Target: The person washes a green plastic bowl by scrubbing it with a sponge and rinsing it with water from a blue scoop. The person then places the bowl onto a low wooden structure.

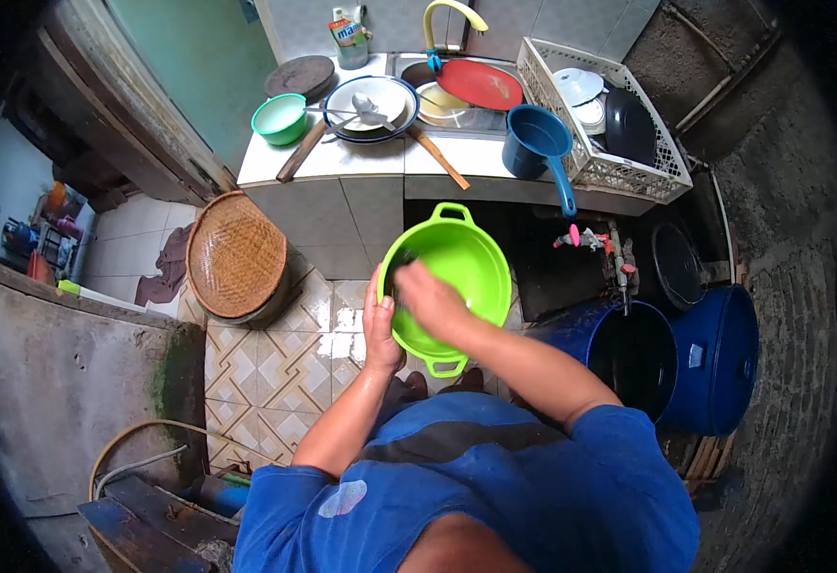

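A lime-green plastic basin (479, 268) with two loop handles is held tilted in front of my body, above the floor. My left hand (381, 326) grips its left rim, thumb over the edge and fingers on the outer wall. Inside the basin, my right hand (429, 301) presses against the left inner wall and is blurred by motion. A dark scouring pad (405, 258) shows partly at its fingers; the hand hides most of it. The basin's inner surface shines wet.
On the counter stand stacked plates (368, 89) with spoons, a green bowl (279, 119), a blue dipper (533, 140) and a white dish crate (626, 168). A red oval tray (481, 84) leans in the sink (493, 125). Blue drums (712, 358) stand right, a woven-lidded container (235, 254) left.
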A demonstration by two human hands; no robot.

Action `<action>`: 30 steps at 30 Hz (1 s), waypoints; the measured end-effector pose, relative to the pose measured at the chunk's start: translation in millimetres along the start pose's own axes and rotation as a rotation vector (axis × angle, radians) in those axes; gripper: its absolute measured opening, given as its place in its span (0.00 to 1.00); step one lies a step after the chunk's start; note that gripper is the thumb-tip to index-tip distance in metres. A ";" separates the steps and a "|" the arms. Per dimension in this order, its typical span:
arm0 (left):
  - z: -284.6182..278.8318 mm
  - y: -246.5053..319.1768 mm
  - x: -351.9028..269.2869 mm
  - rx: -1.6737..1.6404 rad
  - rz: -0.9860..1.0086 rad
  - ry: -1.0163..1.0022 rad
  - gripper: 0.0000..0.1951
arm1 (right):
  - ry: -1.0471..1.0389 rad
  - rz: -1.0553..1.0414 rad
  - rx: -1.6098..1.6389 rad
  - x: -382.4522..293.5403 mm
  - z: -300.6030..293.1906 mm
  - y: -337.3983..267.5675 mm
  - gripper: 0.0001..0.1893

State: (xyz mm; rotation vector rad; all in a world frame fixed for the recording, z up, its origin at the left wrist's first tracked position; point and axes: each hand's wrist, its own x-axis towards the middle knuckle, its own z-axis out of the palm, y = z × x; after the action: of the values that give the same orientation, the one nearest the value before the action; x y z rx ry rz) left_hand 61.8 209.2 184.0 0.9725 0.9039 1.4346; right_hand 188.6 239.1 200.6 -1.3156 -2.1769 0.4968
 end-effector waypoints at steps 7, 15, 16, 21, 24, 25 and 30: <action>-1.4 13.3 9.1 0.099 0.041 0.044 0.30 | -0.405 0.120 -0.309 -13.5 -5.2 17.9 0.08; -5.8 10.4 10.5 -0.039 0.069 0.046 0.33 | 0.142 -0.081 -0.625 13.4 -23.8 30.1 0.05; -7.0 16.3 12.3 -0.027 0.048 0.042 0.32 | -0.032 -0.010 -0.617 3.5 -21.3 29.3 0.06; -5.5 -9.7 9.3 0.215 0.054 0.058 0.31 | -0.444 0.282 0.311 -21.9 32.0 17.0 0.17; -17.1 -18.5 9.6 0.026 -0.015 0.131 0.31 | -0.291 0.249 0.676 -18.5 17.9 -2.9 0.19; -20.8 -16.3 13.8 -0.044 -0.055 0.154 0.29 | -0.490 0.193 0.437 -18.1 9.1 -1.8 0.19; -54.7 -31.6 26.7 -0.323 -0.452 0.191 0.25 | -0.814 -0.037 -0.079 -15.8 -65.0 8.7 0.20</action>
State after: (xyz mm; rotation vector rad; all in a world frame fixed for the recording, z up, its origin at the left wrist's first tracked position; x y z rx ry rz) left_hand 21.5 238.1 136.7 0.3631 0.9236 1.2424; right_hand 240.8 231.1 242.6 -1.2345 -2.8773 1.0867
